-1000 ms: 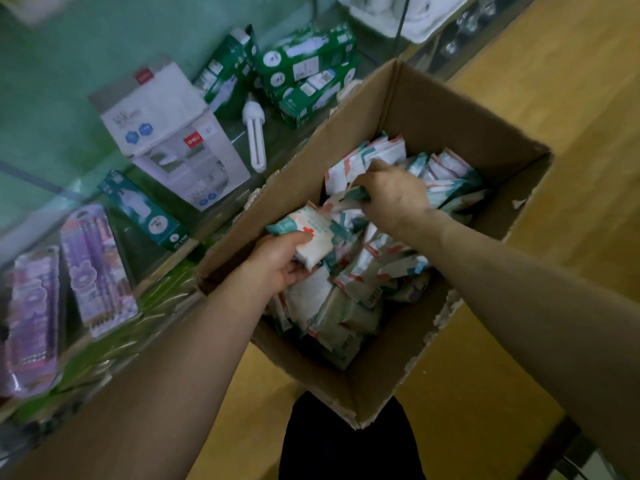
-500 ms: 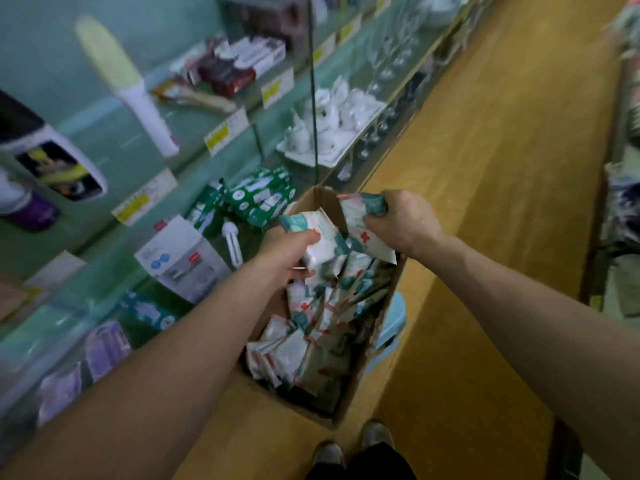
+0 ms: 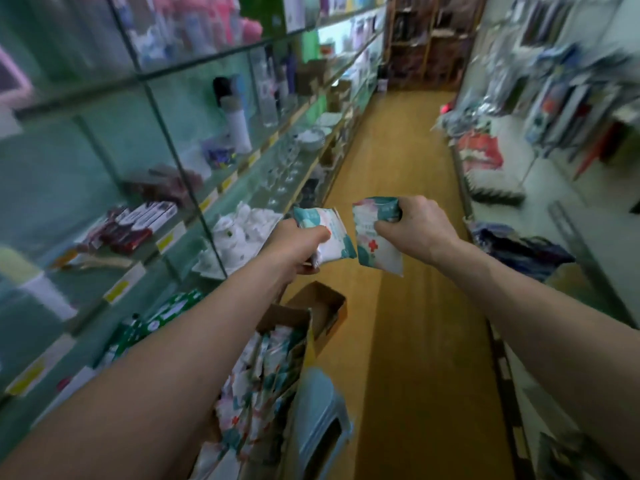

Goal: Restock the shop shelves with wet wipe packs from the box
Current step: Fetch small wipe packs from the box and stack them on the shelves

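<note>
My left hand (image 3: 298, 244) grips a white and teal wet wipe pack (image 3: 329, 233), held out over the aisle. Just to its right, my right hand (image 3: 414, 230) holds a second wet wipe pack (image 3: 375, 240) with a red cross mark, hanging down from my fingers. Both packs are raised well above the cardboard box (image 3: 294, 323), which sits low at the bottom centre. Several more wet wipe packs (image 3: 259, 386) fill the box. My left forearm hides part of the box.
Glass shelves (image 3: 194, 209) run along the left with bottles, white crockery and boxed goods. A light blue plastic stool (image 3: 318, 417) stands beside the box. A shelf (image 3: 512, 216) of hanging goods lines the right. The wooden floor aisle (image 3: 398, 168) stretches ahead.
Both hands lifted out of the box, each carrying a wet wipe pack, and rose forward. My view swung up from the box to look along the aisle.
</note>
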